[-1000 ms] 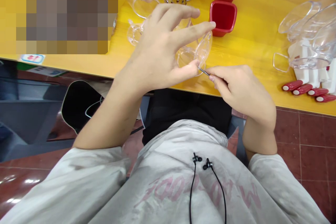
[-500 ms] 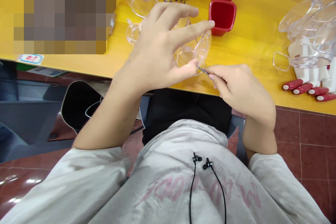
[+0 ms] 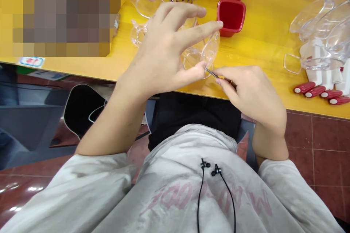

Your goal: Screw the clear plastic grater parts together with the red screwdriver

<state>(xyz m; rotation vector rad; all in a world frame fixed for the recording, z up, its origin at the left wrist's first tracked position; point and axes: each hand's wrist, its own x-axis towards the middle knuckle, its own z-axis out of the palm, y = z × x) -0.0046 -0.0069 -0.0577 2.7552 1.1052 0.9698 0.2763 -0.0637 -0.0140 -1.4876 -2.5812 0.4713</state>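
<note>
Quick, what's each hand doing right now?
Left hand: holding a clear plastic part.
Right hand: closed, pinching a thin metal tool.

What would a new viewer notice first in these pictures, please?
At centre, the left hand holds a clear plastic piece, and the right hand holds a thin metal tool at its edge. Beyond them, red square cups stand on the yellow table.
</note>
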